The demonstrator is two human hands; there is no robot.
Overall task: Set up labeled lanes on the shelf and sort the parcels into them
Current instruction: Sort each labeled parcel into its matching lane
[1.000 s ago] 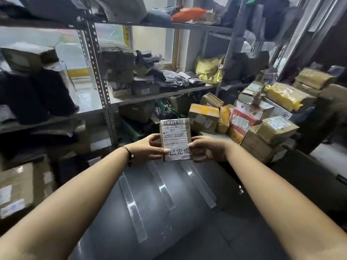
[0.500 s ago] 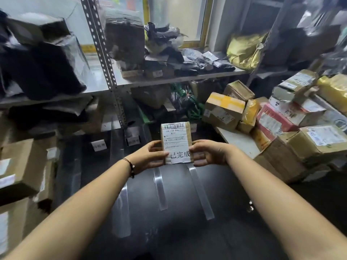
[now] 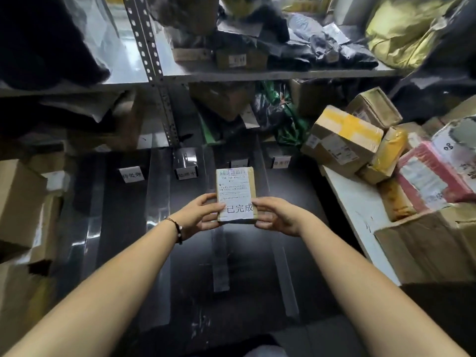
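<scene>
A small brown parcel (image 3: 235,188) with a white shipping label and large printed characters is held up in front of me. My left hand (image 3: 199,215) grips its lower left edge and my right hand (image 3: 277,215) its lower right edge. Below it lies a dark shelf surface (image 3: 123,228) divided into lanes by clear tape strips (image 3: 220,261). Three white lane labels stand at the back: one at the left (image 3: 132,174), one in the middle (image 3: 186,173), one at the right (image 3: 282,162). The parcel hovers over the lane between the middle and right labels.
A pile of cardboard and coloured parcels (image 3: 345,143) sits on a white board (image 3: 360,217) at the right. Brown boxes (image 3: 20,202) stack at the left. A perforated metal upright (image 3: 154,73) and an upper shelf with dark bags (image 3: 296,70) rise behind.
My view has tilted down and closer to the dark shelf, so the lanes and labels fill more of the frame. Both hands keep the same hold on the parcel.
</scene>
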